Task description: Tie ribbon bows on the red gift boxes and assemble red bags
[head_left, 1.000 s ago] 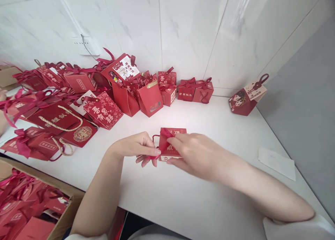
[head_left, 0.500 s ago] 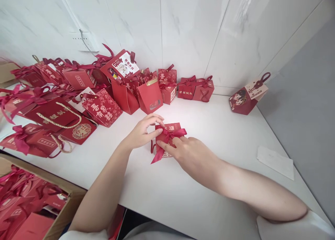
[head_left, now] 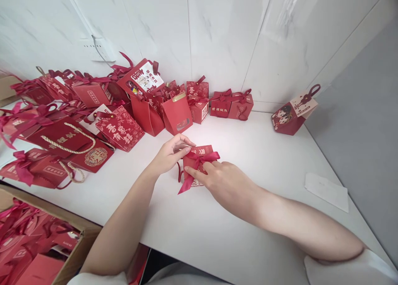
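A small red gift box (head_left: 202,148) with gold lettering sits on the white table in front of me. A crimson ribbon (head_left: 186,184) is tied round it in a bow, one tail hanging towards me. At the box's far left corner, my left hand (head_left: 170,153) has its thumb and curved fingers closed on the edge. My right hand (head_left: 222,179) lies over the near right side, index finger stretched across the front and the other fingers curled at the bow. It covers much of the box. A dark cord handle (head_left: 179,173) pokes out on the left.
Several red gift boxes (head_left: 121,127) with ribbons and rope handles crowd the table's left and back. One patterned box (head_left: 289,119) stands at the right. A white paper piece (head_left: 326,191) lies near the grey panel. A cardboard carton (head_left: 82,245) of red boxes is at lower left.
My left thumb has drawn back slightly from the ribbon to the box's edge. My right hand stays almost in place on the bow. The view has shifted a little.
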`<state>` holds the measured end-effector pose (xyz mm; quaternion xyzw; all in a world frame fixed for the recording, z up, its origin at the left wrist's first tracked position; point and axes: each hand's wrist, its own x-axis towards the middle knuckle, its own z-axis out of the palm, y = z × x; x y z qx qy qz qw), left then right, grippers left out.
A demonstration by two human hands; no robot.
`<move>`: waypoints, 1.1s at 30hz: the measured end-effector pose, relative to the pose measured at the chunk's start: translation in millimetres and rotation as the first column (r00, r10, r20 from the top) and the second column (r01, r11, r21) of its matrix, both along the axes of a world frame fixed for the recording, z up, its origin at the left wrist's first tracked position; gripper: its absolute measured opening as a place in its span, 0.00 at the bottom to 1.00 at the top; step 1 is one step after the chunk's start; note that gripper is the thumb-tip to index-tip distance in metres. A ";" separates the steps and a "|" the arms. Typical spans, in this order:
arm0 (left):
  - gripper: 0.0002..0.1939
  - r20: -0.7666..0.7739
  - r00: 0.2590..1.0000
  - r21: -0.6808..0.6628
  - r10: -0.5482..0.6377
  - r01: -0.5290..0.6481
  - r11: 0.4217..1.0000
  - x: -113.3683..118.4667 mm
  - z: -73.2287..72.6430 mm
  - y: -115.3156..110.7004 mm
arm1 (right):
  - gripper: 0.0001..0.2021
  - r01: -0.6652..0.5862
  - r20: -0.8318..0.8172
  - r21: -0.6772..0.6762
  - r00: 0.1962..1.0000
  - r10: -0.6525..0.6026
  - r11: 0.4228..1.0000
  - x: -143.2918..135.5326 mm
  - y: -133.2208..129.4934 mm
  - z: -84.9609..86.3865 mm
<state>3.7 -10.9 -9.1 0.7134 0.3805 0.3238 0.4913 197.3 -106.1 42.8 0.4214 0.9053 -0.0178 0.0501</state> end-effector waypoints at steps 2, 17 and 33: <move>0.14 0.027 0.999 -0.005 0.021 -0.021 1.000 1.2 0.9 -2.2 | 0.30 -0.006 0.000 0.002 1.000 0.006 1.000 0.3 0.6 -0.3; 0.32 -0.062 0.982 -0.506 0.181 -0.187 0.842 19.0 -4.2 -12.7 | 0.28 -0.087 -0.165 -0.137 0.984 0.064 0.987 14.6 14.0 3.1; 0.28 -0.006 0.984 -0.484 0.178 -0.158 0.861 16.6 -3.1 -10.5 | 0.23 -0.054 -0.561 -0.759 0.558 -0.611 0.649 56.3 69.3 -33.4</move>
